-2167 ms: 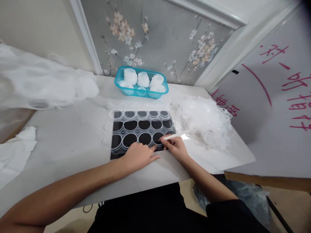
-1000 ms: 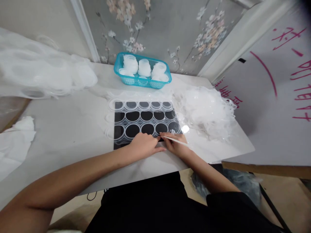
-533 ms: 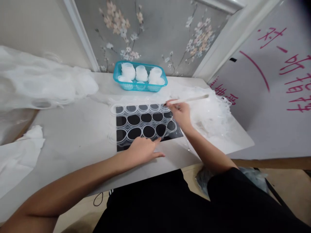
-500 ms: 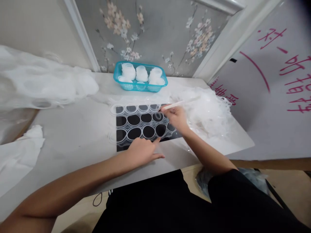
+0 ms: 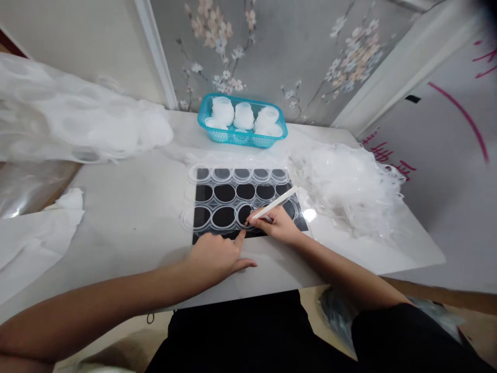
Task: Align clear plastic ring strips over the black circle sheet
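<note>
A clear sheet with rows of white-rimmed ovals (image 5: 224, 192) lies over a black rectangle (image 5: 303, 223) on the white table. My right hand (image 5: 276, 224) grips a thin white stick (image 5: 277, 201), its lower tip at an oval in the front row. My left hand (image 5: 217, 257) rests at the sheet's front edge, index finger stretched onto it and thumb apart, holding nothing.
Behind the sheet stands a blue basket (image 5: 243, 140) with stacks of white round pieces. Thin clear-white scraps (image 5: 345, 186) are heaped at the right. White sheeting (image 5: 85, 129) and a white cloth (image 5: 42, 238) lie at the left.
My right hand has moved with the stick from the back row toward me, to the front row. My left hand stays near the front edge. The camera view has shifted.
</note>
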A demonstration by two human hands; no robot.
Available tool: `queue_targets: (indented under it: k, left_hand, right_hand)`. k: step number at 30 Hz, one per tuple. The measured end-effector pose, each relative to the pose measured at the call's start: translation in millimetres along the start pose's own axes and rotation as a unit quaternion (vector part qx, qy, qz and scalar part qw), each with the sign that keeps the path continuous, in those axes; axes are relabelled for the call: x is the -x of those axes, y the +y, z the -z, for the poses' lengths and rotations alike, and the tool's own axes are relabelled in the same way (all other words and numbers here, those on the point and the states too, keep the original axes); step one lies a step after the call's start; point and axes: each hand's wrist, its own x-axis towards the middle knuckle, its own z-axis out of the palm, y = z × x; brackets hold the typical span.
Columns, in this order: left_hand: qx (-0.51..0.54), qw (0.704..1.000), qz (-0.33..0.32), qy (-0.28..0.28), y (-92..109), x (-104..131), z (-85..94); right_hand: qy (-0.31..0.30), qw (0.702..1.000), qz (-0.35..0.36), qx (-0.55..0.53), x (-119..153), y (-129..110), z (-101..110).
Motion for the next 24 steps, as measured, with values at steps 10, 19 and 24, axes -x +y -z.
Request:
queue_targets:
  k: [10,19,24]
  left_hand:
    - [0.011,1.0,0.001,0.0,-0.2,-1.4,3.2]
    - [0.018,1.0,-0.006,-0.003,0.3,-3.2,0.5]
    - [0.017,1.0,0.001,-0.013,-1.4,-5.8,0.4]
  right_hand:
    - [0.007,0.997,0.052,0.051,5.3,7.4,-4.3]
    - [0.023,0.993,0.096,0.065,8.0,8.1,-7.7]
    - [0.031,0.989,0.112,0.089,14.6,7.0,-10.8]
